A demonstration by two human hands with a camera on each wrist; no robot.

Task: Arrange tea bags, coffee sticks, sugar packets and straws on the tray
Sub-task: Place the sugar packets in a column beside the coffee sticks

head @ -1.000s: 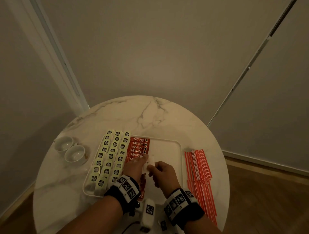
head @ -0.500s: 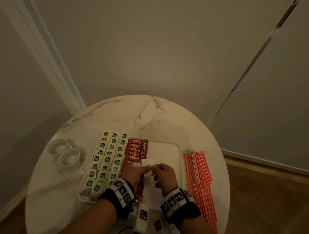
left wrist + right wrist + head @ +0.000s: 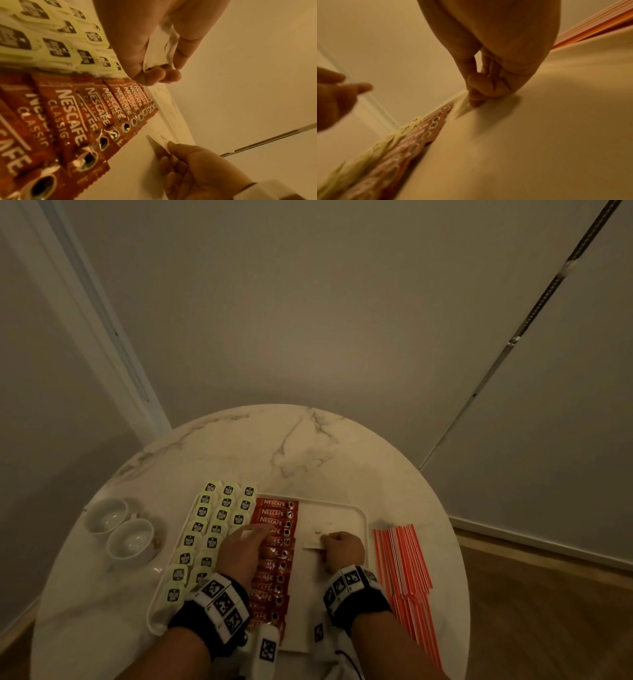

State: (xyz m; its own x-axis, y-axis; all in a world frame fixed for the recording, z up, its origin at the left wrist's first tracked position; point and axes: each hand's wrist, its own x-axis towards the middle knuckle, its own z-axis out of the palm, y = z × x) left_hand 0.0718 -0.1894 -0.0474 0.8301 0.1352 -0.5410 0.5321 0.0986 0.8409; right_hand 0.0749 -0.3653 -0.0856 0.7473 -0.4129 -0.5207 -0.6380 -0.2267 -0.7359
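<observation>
A white tray (image 3: 362,517) lies on a round marble table. Pale tea bags (image 3: 219,517) fill its left side in rows. A column of red coffee sticks (image 3: 275,563) runs beside them. My right hand (image 3: 337,551) pinches a white sugar packet (image 3: 317,539) low over the tray's bare middle (image 3: 162,139). My left hand (image 3: 245,546) hovers over the coffee sticks and grips a small stack of white sugar packets (image 3: 159,52) between thumb and fingers. Red and white straws (image 3: 406,566) lie on the table right of the tray.
Two white cups (image 3: 118,530) stand on the table (image 3: 294,446) left of the tray. The table sits in a corner, with walls close behind it. A wooden floor (image 3: 548,611) shows to the right.
The hands have parted. My right hand took one sugar packet and moved it right and down to the tray's middle. My left hand kept the stack and drew left over the coffee sticks.
</observation>
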